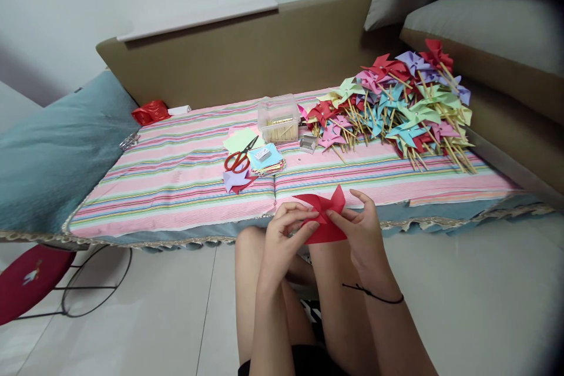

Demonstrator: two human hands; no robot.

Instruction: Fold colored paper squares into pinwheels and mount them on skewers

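Gripping red paper (328,236) with left fingers (304,234) and right fingers (345,224), probably folding corners toward the centre; next, likely needing steady pinch there, between fingers.

Pink striped cloth-covered sofa seat (176,167): multicoloured paper pinwheels (392,98), upper right; clear plastic box (277,120), upper centre.

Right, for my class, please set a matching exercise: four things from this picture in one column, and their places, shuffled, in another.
Things
1. Orange-handled scissors
2. Partly folded red paper
3. Round red stool
4. Clear plastic box

Places
A. Around thin wooden sticks
B. At the picture's lower left
C. Blades over pale green paper
D. Between the left hand and right hand

Pairs: 1-C, 2-D, 3-B, 4-A
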